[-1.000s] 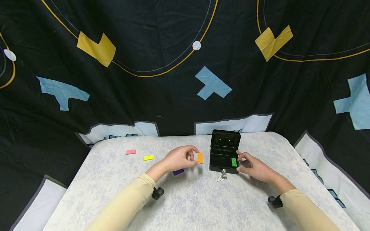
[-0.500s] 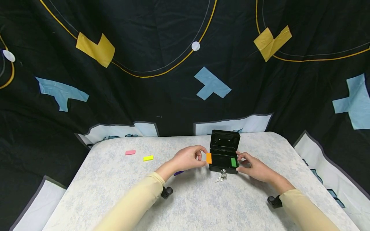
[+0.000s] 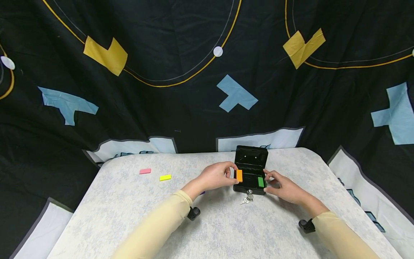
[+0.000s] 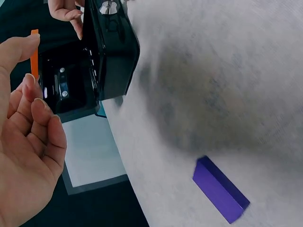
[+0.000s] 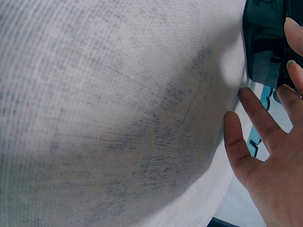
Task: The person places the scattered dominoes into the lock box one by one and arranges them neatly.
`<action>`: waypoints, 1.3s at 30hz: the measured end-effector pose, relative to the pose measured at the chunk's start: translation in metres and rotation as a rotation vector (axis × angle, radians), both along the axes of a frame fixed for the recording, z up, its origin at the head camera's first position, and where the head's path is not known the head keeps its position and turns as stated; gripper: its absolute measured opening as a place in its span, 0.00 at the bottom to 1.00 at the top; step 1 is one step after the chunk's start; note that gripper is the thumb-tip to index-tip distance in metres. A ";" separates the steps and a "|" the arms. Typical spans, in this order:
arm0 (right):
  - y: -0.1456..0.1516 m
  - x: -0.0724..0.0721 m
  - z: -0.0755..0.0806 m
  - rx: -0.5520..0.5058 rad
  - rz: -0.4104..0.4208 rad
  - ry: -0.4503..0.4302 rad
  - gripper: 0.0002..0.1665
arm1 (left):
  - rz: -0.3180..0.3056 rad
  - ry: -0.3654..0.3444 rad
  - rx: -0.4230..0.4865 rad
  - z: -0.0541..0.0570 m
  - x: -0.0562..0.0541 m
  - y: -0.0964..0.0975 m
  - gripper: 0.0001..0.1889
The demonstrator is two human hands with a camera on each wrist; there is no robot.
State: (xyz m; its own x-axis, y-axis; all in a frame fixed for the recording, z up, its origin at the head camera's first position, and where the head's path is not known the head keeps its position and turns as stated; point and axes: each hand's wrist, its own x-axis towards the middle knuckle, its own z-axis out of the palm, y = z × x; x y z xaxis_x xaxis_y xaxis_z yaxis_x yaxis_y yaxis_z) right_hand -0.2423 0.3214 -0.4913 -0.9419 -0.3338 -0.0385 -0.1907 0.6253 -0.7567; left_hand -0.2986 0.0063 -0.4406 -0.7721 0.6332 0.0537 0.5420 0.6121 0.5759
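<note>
Head view, going left to right: pink block point(image 3: 145, 171) and yellow block point(image 3: 165, 177) on the table point(image 3: 226, 230) toward its far left corner, both outside the black box point(image 3: 250, 180); purple block point(image 4: 218, 189) likewise outside, nearly hidden behind the left arm here but plain in the left wrist view

Next, left hand point(image 3: 219, 175): pinches the orange block point(image 3: 239, 176) between thumb and fingers, over the left end of the box; contact with the box floor impossible to tell

Then the box itself, near the table's far edge, with raised lid point(image 3: 251, 157) and with keys point(image 3: 245, 200) at the near wall; green block point(image 3: 260, 182) inside at the right end

Right hand point(image 3: 285, 187): rests thumb and forefinger against the box's right side, remaining fingers loose and spread

Probable tally: one block placed, one nearly so, three left outside

Around all this, pale mottled cloth on the table, with rounded far corners; beyond the far edge, black backdrop point(image 3: 174, 115) with light-blue patches point(image 3: 69, 102), gold patches point(image 3: 106, 55), white discs point(image 3: 218, 51) and pale panels point(image 3: 284, 138) along the bottom
</note>
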 end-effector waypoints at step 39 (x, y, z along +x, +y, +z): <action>0.000 -0.002 -0.001 0.011 -0.024 0.002 0.18 | -0.034 0.222 -0.276 -0.010 -0.013 0.078 0.24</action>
